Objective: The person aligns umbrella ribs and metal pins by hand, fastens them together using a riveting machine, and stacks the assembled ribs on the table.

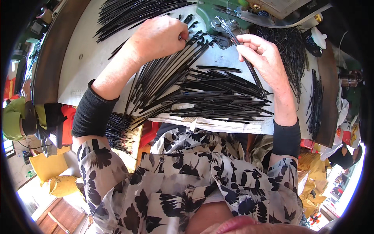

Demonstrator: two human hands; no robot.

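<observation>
My right hand [260, 55] grips one or more thin black strips [255, 76] between thumb and fingers. The strips slant upward past the fingertips to pale, shiny ends beside the green machine [212, 15]. My left hand [161, 37] is closed with the fingers curled under, over the upper ends of a fanned row of black strips [159, 80]. Whatever it pinches is hidden. Small looped or hooked ends show on the fanned strips just right of that hand. Below and between my hands lies a loose heap of black strips [218, 97].
More black strips lie at the far left [124, 15], and a narrow bundle [314, 105] at the right edge. Tangled black threads [286, 50] hang beside the machine. A dark wooden edge [46, 50] borders the white tabletop [82, 74]. A person in a green sleeve [14, 117] is at left.
</observation>
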